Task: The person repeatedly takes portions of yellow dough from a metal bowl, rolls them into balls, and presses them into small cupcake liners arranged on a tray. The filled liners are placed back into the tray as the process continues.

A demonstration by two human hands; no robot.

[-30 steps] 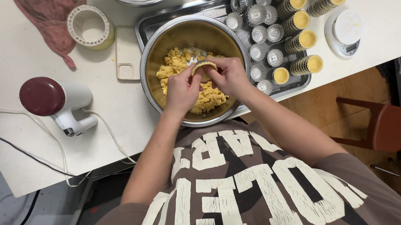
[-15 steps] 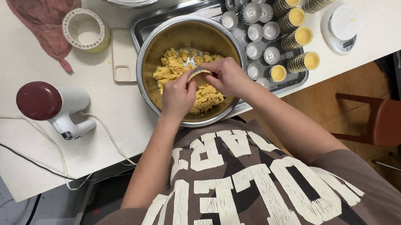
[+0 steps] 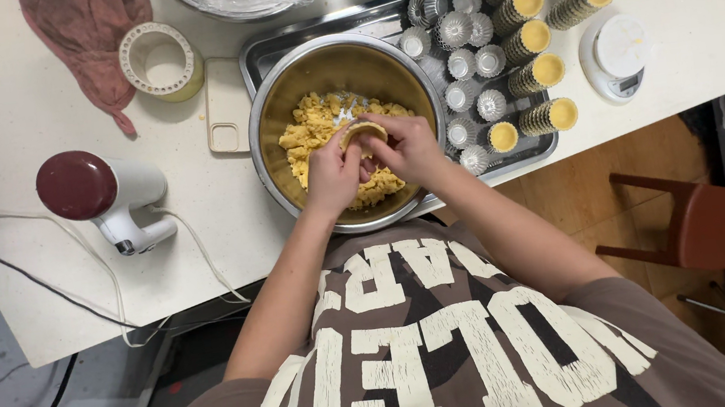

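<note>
A steel mixing bowl (image 3: 278, 104) holds crumbly yellow dough (image 3: 309, 132). Both my hands are inside it, over the dough. Between them sits a small fluted tart mould (image 3: 361, 130) lined with dough. My left hand (image 3: 332, 175) grips the mould's left side, thumb on its rim. My right hand (image 3: 406, 148) holds the right side, fingers pressing into it.
A metal tray (image 3: 264, 56) behind the bowl carries empty silver moulds (image 3: 456, 29) and stacks of dough-lined moulds (image 3: 538, 70). A small white scale (image 3: 617, 56) stands at right, a white-and-red mixer (image 3: 102, 197) with cord at left, a tape roll (image 3: 157, 63), a pink cloth (image 3: 83, 31), a red chair (image 3: 720, 226).
Both hands stay in the bowl on the mould; the fingers have shifted slightly around its rim. Nothing else on the table moved.
</note>
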